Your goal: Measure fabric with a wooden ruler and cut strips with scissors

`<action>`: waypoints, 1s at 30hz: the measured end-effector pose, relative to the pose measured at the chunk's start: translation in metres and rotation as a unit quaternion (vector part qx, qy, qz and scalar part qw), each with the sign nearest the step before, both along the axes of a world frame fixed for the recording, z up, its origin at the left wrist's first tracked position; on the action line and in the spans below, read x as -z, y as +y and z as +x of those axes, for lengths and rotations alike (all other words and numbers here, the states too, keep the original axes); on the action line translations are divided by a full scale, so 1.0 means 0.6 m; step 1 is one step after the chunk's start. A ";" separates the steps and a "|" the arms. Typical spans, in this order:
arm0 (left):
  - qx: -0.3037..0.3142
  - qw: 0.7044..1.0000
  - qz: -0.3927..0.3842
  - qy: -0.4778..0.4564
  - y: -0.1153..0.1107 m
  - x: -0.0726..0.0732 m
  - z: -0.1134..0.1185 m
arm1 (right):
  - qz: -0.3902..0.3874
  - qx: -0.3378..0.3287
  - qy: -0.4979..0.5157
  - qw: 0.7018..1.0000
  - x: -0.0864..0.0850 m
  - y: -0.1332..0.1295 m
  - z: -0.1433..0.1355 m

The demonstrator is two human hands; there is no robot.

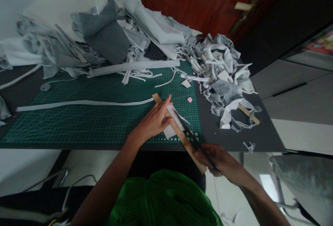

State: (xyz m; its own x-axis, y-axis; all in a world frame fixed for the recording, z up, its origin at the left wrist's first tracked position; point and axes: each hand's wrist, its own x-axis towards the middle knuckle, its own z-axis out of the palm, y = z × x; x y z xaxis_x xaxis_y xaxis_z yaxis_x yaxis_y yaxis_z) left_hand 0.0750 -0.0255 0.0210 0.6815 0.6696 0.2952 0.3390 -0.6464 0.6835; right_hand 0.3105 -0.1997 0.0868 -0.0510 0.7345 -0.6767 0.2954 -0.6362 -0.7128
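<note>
A bench (265,141) carries everything, and the green cutting mat (78,125) covers much of its top. Beyond the mat's far edge lies a heap of grey and white fabric (104,35), with folded sheets and loose strips. Just past the mat's right edge is a tangle of pale scraps (221,66), with a short wooden strip (243,109) among them. A long pale band (85,103) stretches across the mat's left and middle parts. The wooden ruler (185,142) lies slantwise over the mat's near right corner, its lower end jutting past the near edge. Over the mat, the left hand (153,118) is mostly open, laid on the ruler with index finger extended and thumb apart. At the mat's near edge, the right hand (218,153) is closed around a long dark tool (193,137), which runs along the ruler's right side. A small pale fabric piece (169,132) sits on the mat beneath the ruler. A tiny pink piece (189,99) rests near the mat's right edge.
</note>
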 end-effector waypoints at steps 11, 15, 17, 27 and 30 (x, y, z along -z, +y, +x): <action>0.000 1.000 -0.008 0.003 0.000 0.002 0.001 | -0.004 0.025 0.083 0.996 0.009 -0.002 0.004; -0.001 1.000 -0.004 -0.003 0.001 0.003 0.001 | -0.010 0.021 0.114 0.993 0.008 0.001 0.013; 0.000 1.000 -0.003 -0.006 0.001 0.003 0.001 | -0.013 0.017 0.108 0.994 0.008 0.003 0.017; 0.000 1.000 -0.004 -0.020 0.002 0.003 0.002 | -0.016 -0.002 0.116 0.993 0.001 0.023 0.012; 0.002 0.999 -0.003 -0.031 0.001 0.005 0.003 | -0.008 -0.008 0.092 0.996 -0.001 0.029 0.007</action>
State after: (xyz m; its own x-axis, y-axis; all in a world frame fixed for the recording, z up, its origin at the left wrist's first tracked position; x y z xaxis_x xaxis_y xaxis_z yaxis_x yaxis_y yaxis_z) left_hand 0.0766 -0.0249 0.0178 0.6643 0.6688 0.3339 0.2927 -0.6438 0.7070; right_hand 0.3147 -0.1821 0.0872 -0.1862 0.7213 -0.6672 0.1703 -0.6451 -0.7449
